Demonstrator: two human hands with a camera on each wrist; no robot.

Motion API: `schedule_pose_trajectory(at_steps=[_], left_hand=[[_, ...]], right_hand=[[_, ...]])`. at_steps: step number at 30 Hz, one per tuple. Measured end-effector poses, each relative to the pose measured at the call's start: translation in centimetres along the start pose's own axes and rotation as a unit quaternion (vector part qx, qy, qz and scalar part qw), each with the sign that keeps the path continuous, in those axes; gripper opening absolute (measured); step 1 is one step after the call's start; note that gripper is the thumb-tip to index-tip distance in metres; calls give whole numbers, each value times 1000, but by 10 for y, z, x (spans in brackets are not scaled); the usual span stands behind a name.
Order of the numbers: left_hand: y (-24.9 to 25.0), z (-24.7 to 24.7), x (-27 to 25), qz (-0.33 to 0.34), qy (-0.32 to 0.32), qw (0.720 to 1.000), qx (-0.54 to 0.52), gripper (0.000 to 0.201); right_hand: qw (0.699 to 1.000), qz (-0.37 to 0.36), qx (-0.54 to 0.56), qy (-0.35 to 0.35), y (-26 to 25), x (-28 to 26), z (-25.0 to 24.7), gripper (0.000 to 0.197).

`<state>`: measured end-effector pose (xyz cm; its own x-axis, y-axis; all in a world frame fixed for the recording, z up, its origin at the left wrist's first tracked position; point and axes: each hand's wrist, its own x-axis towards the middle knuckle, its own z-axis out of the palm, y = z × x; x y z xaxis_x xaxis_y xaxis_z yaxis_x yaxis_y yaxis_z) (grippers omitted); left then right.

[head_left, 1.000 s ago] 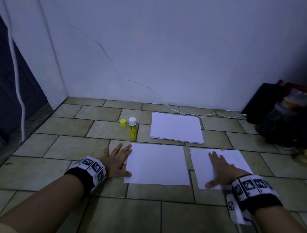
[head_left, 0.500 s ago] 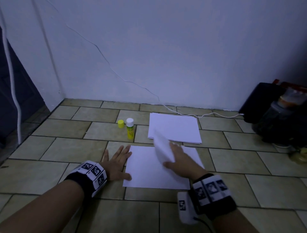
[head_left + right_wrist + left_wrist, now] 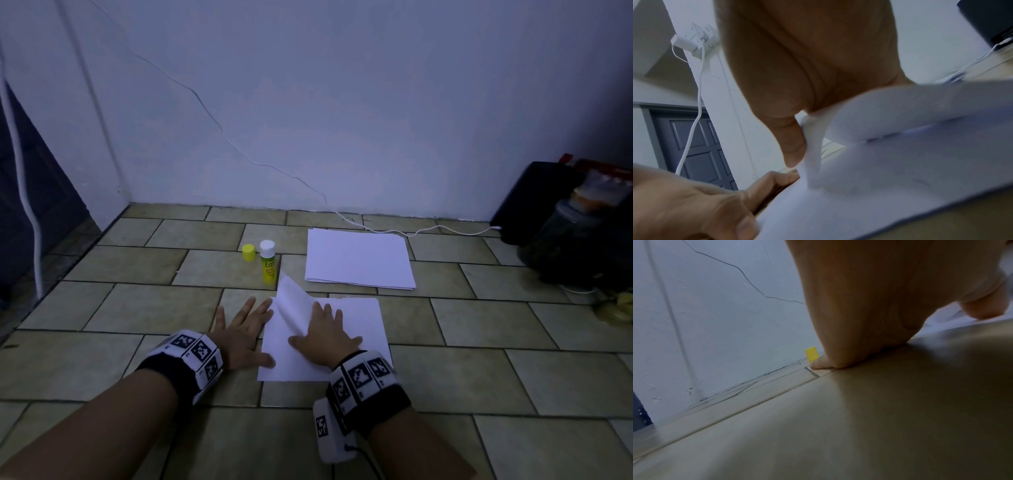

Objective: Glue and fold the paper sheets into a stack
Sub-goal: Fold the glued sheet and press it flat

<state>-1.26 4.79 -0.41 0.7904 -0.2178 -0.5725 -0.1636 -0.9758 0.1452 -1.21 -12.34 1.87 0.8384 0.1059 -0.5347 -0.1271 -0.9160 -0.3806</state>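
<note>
Since the earlier frames the right hand (image 3: 323,337) has carried its loose sheet (image 3: 293,305) leftward from the floor at its own side onto the base sheet (image 3: 363,329), and now rests flat there, fingers spread, while the loose sheet bows up under them, its far corner curling just beyond the fingertips. Left hand (image 3: 245,334) unchanged: flat and open on the tiled floor (image 3: 137,305), thumb touching the base sheet's near-left edge. Judgement: one sheet is being laid on another, not yet pressed flat or aligned; no fold is visible, and whether glue is on the paper cannot be told. Beyond the left hand stand the uncapped glue stick (image 3: 267,262) and its yellow cap (image 3: 248,253). Beyond the right hand lies the paper stack (image 3: 358,258), apparently still to be worked.
</note>
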Motion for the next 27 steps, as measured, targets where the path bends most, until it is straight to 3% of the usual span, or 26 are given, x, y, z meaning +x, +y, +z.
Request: schedule_pose_trajectory(at_steps=[15, 27], left_hand=[[3, -1, -2, -5, 6, 1000, 6, 98], [1, 1, 2, -4, 5, 1000, 8, 101]], right_hand=[[998, 65, -16, -9, -10, 9, 13, 93], [998, 59, -1, -16, -5, 6, 8, 95]])
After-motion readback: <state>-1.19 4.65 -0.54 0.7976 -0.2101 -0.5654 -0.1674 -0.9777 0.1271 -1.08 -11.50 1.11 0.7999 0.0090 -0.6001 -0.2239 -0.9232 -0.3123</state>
